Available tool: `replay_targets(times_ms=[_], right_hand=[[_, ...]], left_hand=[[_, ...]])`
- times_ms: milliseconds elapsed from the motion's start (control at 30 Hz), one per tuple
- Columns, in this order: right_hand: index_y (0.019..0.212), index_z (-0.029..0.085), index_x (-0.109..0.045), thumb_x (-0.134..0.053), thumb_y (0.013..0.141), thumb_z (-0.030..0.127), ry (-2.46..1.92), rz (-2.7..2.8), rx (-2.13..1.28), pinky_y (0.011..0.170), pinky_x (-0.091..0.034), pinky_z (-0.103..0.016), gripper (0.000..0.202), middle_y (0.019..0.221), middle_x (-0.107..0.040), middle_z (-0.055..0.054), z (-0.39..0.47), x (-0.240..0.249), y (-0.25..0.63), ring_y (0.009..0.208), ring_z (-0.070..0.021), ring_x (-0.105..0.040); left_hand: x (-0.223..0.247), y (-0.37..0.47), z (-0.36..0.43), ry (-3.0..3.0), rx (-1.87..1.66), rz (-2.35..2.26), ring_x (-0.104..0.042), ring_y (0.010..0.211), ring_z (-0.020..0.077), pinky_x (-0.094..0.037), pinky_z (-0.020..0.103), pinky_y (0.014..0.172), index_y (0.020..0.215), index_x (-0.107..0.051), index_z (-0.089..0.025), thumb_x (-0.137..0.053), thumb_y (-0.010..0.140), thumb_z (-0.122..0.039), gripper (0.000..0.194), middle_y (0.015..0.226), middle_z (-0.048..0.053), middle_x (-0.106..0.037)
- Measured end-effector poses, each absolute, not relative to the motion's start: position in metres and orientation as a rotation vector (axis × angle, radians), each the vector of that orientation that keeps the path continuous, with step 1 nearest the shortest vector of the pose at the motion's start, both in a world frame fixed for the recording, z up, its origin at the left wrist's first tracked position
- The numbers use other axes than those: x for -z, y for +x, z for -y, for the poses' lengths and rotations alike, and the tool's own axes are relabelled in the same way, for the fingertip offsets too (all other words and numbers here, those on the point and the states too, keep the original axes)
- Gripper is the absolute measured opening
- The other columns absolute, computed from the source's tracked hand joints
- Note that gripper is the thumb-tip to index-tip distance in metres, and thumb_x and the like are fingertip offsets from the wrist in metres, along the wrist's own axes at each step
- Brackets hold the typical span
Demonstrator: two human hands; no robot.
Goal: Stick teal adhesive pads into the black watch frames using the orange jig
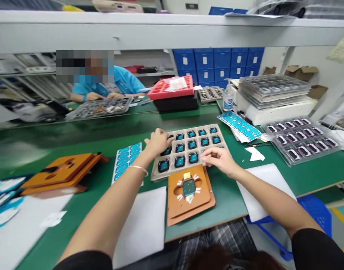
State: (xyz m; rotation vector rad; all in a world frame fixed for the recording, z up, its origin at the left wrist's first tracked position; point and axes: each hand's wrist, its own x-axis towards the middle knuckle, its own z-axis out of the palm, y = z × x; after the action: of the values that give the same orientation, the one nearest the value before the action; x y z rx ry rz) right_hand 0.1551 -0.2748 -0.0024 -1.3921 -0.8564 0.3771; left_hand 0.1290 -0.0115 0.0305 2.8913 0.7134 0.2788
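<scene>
My left hand (157,142) reaches over the far left corner of a pale tray (154,174). Its fingers are closed on a dark watch case (170,137) at that corner, partly hidden by the hand. Rows of black watch cases with teal film (192,144) sit in the tray's pockets. Above the tray's near right part, my right hand (220,160) has thumb and forefinger pinched together; what they hold, if anything, is too small to name. Just below stands an orange fixture (176,210), with a teal-faced watch case (189,187) in its recess and white tabs around it.
Teal film sheets (123,161) lie left of the tray, more sheets (241,126) to its right. A second orange fixture (62,170) stands left. At right are a clear tray of parts (301,138) and stacked trays (273,88). A co-worker (127,80) sits opposite. A shelf crosses above.
</scene>
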Motion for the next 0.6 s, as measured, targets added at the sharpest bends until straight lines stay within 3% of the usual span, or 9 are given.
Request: replay_targets(times_ms=[133, 233, 300, 433, 533, 600], right_hand=[[0.09, 0.02, -0.071, -0.07, 0.079, 0.029, -1.469, 1.021, -0.127, 0.088, -0.055, -0.04, 0.015, 0.102, -0.07, -0.008, 0.276, 0.002, 0.149, 0.094, -0.022, -0.066], [0.107, 0.022, -0.066, -0.069, 0.084, 0.029, -1.497, 1.296, 0.186, 0.102, -0.05, -0.044, 0.024, 0.13, -0.058, -0.012, 0.278, 0.003, 0.137, 0.12, -0.0252, -0.057], [0.11, 0.023, -0.062, -0.07, 0.086, 0.034, -1.491, 1.368, 0.32, 0.102, -0.052, -0.044, 0.028, 0.131, -0.054, -0.013, 0.279, 0.003, 0.125, 0.122, -0.0256, -0.056], [0.113, 0.023, -0.057, -0.069, 0.087, 0.029, -1.48, 1.422, 0.438, 0.1, -0.052, -0.045, 0.03, 0.125, -0.056, -0.014, 0.281, 0.002, 0.108, 0.121, -0.0273, -0.056], [0.121, 0.024, -0.053, -0.067, 0.088, 0.024, -1.464, 1.454, 0.431, 0.098, -0.053, -0.046, 0.035, 0.122, -0.06, -0.013, 0.281, 0.001, 0.108, 0.117, -0.0268, -0.059], [0.125, 0.025, -0.05, -0.067, 0.088, 0.022, -1.443, 1.454, 0.422, 0.096, -0.054, -0.044, 0.04, 0.12, -0.063, -0.012, 0.28, 0.002, 0.111, 0.116, -0.026, -0.061]], left_hand=[[-0.04, 0.1, 0.036, 2.839, -0.485, -0.469, -0.05, 0.123, 0.0358, -0.047, 0.054, 0.102, 0.1, -0.071, -0.015, -0.047, 0.093, -0.042, 0.037, 0.125, 0.017, -0.055], [-0.038, 0.057, 0.07, 2.589, -0.571, -0.095, -0.063, 0.097, 0.0212, -0.055, 0.036, 0.087, 0.091, -0.071, -0.021, -0.05, 0.093, -0.046, 0.033, 0.104, 0.007, -0.063], [-0.035, 0.03, 0.091, 2.351, -0.672, 0.158, -0.063, 0.081, 0.0177, -0.056, 0.032, 0.076, 0.082, -0.071, -0.022, -0.059, 0.09, -0.047, 0.029, 0.087, 0.003, -0.064], [-0.029, 0.005, 0.113, 2.159, -0.674, 0.278, -0.063, 0.07, 0.0144, -0.055, 0.028, 0.067, 0.077, -0.072, -0.021, -0.066, 0.088, -0.039, 0.022, 0.077, 0.003, -0.068], [-0.022, 0.005, 0.112, 2.066, -0.586, 0.219, -0.068, 0.075, 0.0177, -0.058, 0.032, 0.072, 0.076, -0.072, -0.019, -0.068, 0.086, -0.046, 0.029, 0.08, 0.006, -0.073], [-0.016, 0.006, 0.108, 2.026, -0.526, 0.14, -0.07, 0.078, 0.0197, -0.059, 0.034, 0.077, 0.086, -0.073, -0.018, -0.071, 0.084, -0.049, 0.03, 0.081, 0.006, -0.075]])
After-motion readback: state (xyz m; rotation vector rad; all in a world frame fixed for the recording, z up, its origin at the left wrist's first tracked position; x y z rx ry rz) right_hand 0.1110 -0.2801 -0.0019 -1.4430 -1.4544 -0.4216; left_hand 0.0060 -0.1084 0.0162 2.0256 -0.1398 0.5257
